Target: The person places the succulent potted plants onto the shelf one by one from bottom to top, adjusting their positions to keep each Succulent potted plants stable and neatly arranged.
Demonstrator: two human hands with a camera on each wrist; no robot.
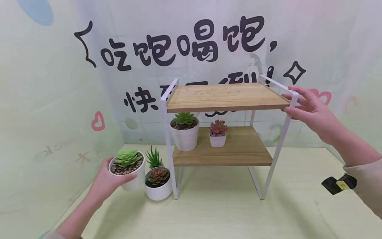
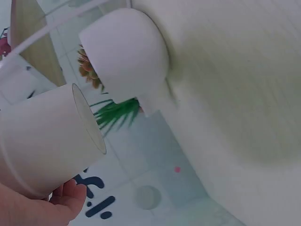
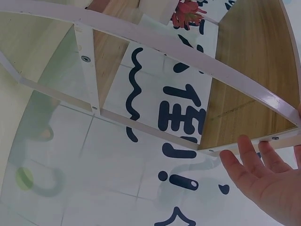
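Observation:
My left hand [image 1: 108, 179] grips a white pot holding a light-green succulent [image 1: 128, 157], raised at the left of a two-tier shelf. In the left wrist view, that pot [image 2: 47, 141] is tipped sideways, its bottom facing the table. My right hand [image 1: 311, 111] holds the top right corner of the shelf [image 1: 221, 96], thumb at the front post and fingers over the side rail. The right wrist view has its fingertips [image 3: 244, 143] against the rail under the wooden top. On the lower board stand a large green potted succulent [image 1: 185, 136] and a small pink one [image 1: 218, 137].
A round white pot with a reddish succulent [image 1: 159, 191] stands on the table beside the shelf's left leg, with a spiky green plant [image 1: 154, 157] behind it. A printed curtain [image 1: 191, 43] hangs behind. The pale table [image 1: 215, 215] extends in front.

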